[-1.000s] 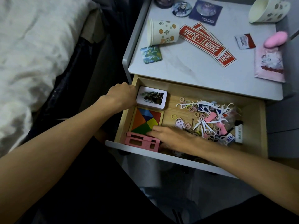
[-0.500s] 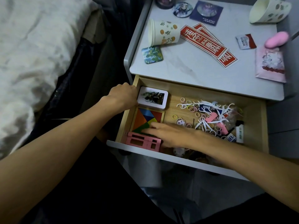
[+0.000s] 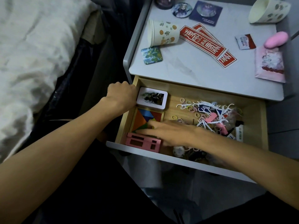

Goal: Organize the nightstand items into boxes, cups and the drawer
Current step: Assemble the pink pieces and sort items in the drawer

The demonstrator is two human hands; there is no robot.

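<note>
Two hands: left hand (image 3: 121, 96) grips drawer (image 3: 210, 92) wall, right hand (image 3: 171, 133) flat on tangram (image 3: 142, 118) inside.

Nightstand top (image 3: 202, 73), grey:
- left: paper cup (image 3: 163, 33) on its side, square magnet (image 3: 151, 55) just in front of it
- middle: red strips (image 3: 203, 41), overlapping, laid diagonally
- back: round badge (image 3: 181, 9), blue card (image 3: 205, 12) beside it
- back right: mug (image 3: 267, 11), tipped over
- right: sachet (image 3: 245, 42), pink blob (image 3: 276, 41) at the back edge of a pink packet (image 3: 269, 66)

Drawer (image 3: 262, 126) open below, wood floor:
- back left: white tin (image 3: 152, 98), tangram (image 3: 144, 118) against its front
- front left: pink cutout (image 3: 143, 142)
- right of centre: heap of floss picks (image 3: 208, 122) and hair ties (image 3: 192, 109)
</note>
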